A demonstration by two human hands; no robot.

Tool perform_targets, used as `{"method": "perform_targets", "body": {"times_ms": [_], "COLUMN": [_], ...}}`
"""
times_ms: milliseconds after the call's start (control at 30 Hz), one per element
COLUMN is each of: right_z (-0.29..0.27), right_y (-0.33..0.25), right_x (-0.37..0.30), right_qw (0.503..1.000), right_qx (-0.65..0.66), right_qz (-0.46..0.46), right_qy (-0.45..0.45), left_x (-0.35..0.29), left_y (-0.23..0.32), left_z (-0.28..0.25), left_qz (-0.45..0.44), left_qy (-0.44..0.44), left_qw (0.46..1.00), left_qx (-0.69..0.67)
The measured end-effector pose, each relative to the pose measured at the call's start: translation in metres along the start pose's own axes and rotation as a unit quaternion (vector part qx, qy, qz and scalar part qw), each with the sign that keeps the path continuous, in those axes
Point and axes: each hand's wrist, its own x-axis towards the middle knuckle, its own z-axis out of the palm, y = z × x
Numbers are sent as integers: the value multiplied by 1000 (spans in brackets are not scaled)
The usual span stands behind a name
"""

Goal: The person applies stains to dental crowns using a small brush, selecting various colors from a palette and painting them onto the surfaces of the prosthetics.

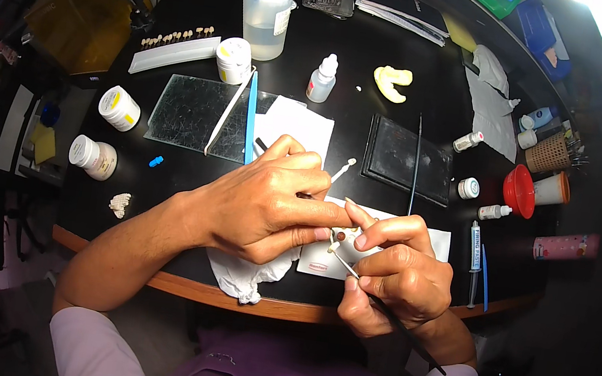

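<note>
My left hand (268,203) is closed, with a thin dark-handled tool (261,143) running between its fingers; most of that tool is hidden. My right hand (400,279) pinches a slim dark-handled instrument (404,330) whose pale shaft points up and left. At the shaft's end is a small tooth-coloured piece (333,247), close to my left thumb and fingertips. Both hands meet over a white palette (315,261), on which a brown spot (341,236) shows between the fingers. A crumpled white tissue (248,277) lies beneath my left wrist.
Behind the hands lie a glass slab (192,115), a folded white paper (302,128) and a black tray (409,161). Bottles and jars stand around, including a large squeeze bottle (265,21). At right are a red bowl (519,191) and a syringe (476,247). A yellow dental mould (391,83) sits farther back.
</note>
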Motion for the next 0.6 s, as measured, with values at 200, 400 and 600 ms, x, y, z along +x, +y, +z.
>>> {"method": "perform_targets", "body": {"times_ms": [200,400,600], "right_z": [0,1,-4], "right_y": [-1,-1,1], "right_x": [0,0,-1], "right_qw": [1000,1000,1000], "right_qx": [-8,-7,27], "right_qz": [-2,-4,5], "right_qy": [-4,-7,4], "left_x": [0,0,2], "left_y": [0,2,2], "left_z": [1,-1,-2], "left_qz": [-1,-5,6], "left_qy": [3,-3,10], "left_qw": [1000,1000,1000], "left_qx": [1,14,21]}}
